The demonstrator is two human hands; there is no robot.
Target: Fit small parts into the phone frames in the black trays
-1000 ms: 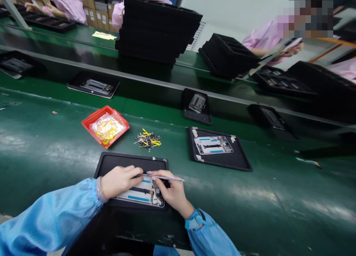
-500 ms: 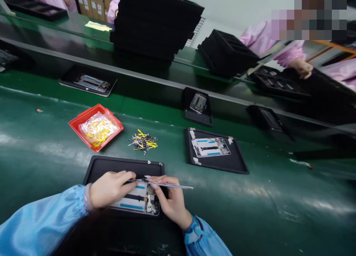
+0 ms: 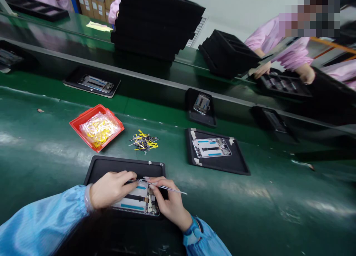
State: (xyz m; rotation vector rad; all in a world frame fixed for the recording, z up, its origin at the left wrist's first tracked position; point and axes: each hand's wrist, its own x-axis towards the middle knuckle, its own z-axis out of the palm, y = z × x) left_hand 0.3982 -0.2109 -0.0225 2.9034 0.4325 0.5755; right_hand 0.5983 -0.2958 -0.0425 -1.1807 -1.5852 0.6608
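Tweezers (image 3: 167,186), tilted steeper now, over phone frame (image 3: 133,200)

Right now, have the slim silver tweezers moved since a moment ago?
Yes: the free end of the slim silver tweezers has swung toward the person, judged against the corner of the black plastic tray.

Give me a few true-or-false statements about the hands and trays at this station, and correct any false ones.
The right hand holds tweezers. True.
The left hand grips a screwdriver. False: it shows no tool and lies over the phone frame in the black tray.
The red tray holds a plastic bag of yellow pieces. True.
The loose yellow-and-metal pile sits inside the black tray. False: the pile lies outside it, on the green belt.
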